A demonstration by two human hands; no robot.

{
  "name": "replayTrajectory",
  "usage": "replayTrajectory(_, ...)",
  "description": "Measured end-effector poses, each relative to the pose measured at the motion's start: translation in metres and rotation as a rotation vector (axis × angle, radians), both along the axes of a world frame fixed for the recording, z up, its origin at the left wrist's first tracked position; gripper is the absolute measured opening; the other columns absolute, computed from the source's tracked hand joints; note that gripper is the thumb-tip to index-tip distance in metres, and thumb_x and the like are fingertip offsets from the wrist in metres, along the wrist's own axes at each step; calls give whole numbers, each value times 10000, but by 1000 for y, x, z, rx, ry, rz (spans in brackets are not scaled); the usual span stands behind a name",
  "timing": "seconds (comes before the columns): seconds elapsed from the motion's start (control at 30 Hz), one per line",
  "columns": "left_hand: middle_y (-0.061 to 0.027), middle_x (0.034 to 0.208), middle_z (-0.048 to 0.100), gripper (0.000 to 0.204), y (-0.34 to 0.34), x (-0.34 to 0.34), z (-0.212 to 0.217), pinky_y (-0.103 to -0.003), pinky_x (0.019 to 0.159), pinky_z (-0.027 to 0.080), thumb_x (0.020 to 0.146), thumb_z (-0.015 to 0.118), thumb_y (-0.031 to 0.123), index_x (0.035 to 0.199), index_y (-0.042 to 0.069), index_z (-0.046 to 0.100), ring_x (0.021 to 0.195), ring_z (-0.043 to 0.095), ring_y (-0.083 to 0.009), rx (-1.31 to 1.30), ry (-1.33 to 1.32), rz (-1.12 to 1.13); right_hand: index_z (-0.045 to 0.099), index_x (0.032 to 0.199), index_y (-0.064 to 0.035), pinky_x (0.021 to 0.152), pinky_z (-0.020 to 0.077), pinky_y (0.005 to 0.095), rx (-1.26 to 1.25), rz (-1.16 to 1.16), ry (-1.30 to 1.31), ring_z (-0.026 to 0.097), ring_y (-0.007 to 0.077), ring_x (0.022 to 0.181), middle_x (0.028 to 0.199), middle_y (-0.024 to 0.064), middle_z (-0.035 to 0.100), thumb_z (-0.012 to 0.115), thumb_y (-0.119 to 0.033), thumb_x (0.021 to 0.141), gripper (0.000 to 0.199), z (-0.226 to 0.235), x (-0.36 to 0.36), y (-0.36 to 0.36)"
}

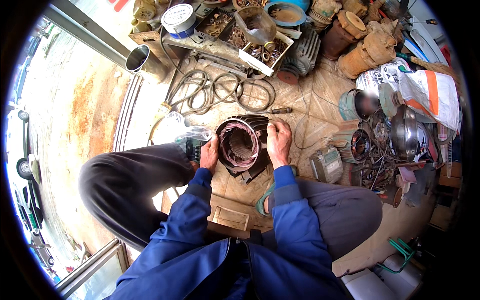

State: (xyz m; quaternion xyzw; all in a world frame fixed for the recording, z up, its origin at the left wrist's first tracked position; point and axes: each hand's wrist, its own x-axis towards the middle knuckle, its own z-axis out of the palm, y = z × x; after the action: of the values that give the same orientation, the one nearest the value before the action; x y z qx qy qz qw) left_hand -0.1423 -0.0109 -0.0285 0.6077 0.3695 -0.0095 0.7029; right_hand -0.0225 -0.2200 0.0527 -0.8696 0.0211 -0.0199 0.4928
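Between my knees is an electric motor stator point(253, 156), a dark finned housing with its round open end facing up. Reddish-pink windings line the inside of its rim around a hollow core. My left hand point(209, 154) grips the left side of the rim, thumb on top. On the right side, my right hand point(278, 142) is closed over the finned housing, its fingertips partly hidden. A screwdriver point(281, 110) lies on the floor just beyond the stator. Clear plastic wrap point(192, 134) sits beside my left hand.
Coiled cable point(210, 92) lies ahead on the tiled floor. Farther back are trays of small parts point(272, 52), a white tub point(178, 21) and a metal cylinder point(150, 65). To the right stand a small metal box point(326, 166), another stator point(357, 142) and a scrap heap with a white sack point(425, 92).
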Motion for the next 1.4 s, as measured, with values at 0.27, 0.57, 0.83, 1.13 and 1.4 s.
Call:
replayTrajectory(0.27, -54, 881, 618, 602, 14, 16, 29, -321, 752, 453, 990, 524, 554, 1010, -33, 654, 808, 544, -165, 74, -27, 55, 673, 1179, 28, 1183, 323, 455, -29, 279, -132, 405, 419, 1390, 1456, 241, 493, 555, 1, 784, 413, 20, -11, -3)
replayTrajectory(0.57, -354, 1331, 574, 1010, -32, 16, 36, -396, 1105, 401, 840, 636, 685, 1378, -157, 488, 1305, 548, -398, 229, 229, -238, 478, 1401, 44, 1108, 408, 457, -144, 238, -142, 444, 454, 1354, 1458, 308, 432, 569, 14, 850, 559, 44, -35, 16)
replayTrajectory(0.83, -212, 1429, 523, 944, -76, -7, 52, -510, 973, 481, 829, 766, 564, 1485, -14, 410, 1250, 560, -301, -163, 173, 76, 659, 1158, 67, 913, 522, 475, -48, 261, -49, 653, 451, 1033, 1098, 278, 687, 624, -112, 906, 311, 28, -18, 4)
replayTrajectory(1.13, -114, 1635, 295, 1048, -68, -10, 52, -678, 1134, 215, 800, 582, 823, 1588, 193, 301, 1484, 273, -354, -747, 263, 54, 675, 1134, 62, 871, 525, 486, -191, 337, 33, 652, 457, 1007, 1056, 302, 679, 676, -165, 898, 327, 52, -13, 14)
replayTrajectory(1.4, -148, 1576, 384, 1049, -75, -5, 48, -685, 1075, 311, 796, 634, 785, 1556, 123, 343, 1410, 393, -359, -743, 238, 112, 654, 1203, 74, 918, 522, 479, -207, 431, 227, 652, 443, 1082, 1117, 320, 672, 686, -153, 891, 388, 67, -9, 8)
